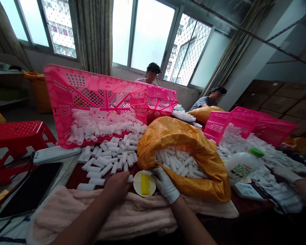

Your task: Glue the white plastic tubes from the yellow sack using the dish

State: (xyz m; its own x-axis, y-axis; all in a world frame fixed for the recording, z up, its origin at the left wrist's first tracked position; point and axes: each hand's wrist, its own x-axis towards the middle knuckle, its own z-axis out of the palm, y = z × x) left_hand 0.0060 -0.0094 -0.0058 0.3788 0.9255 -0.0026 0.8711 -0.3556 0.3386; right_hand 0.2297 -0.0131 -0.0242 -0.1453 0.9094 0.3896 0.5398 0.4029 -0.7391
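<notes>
My bare left hand is closed on a short white tube, its end sticking out by the thumb at the left rim of a round white dish. A flat yellow piece lies across the middle of this dish. My right hand, in a white glove, has its fingers bent at the dish's upper right rim; a white piece shows by the fingertips, but whether they grip it is hard to see. Behind the right hand gapes an orange woven sack with many white tubes inside.
Loose white tubes spill from a tipped pink basket. A pink towel covers the front edge. A phone and power strip lie left. Right are a green-capped bottle and a co-worker's gloved hand.
</notes>
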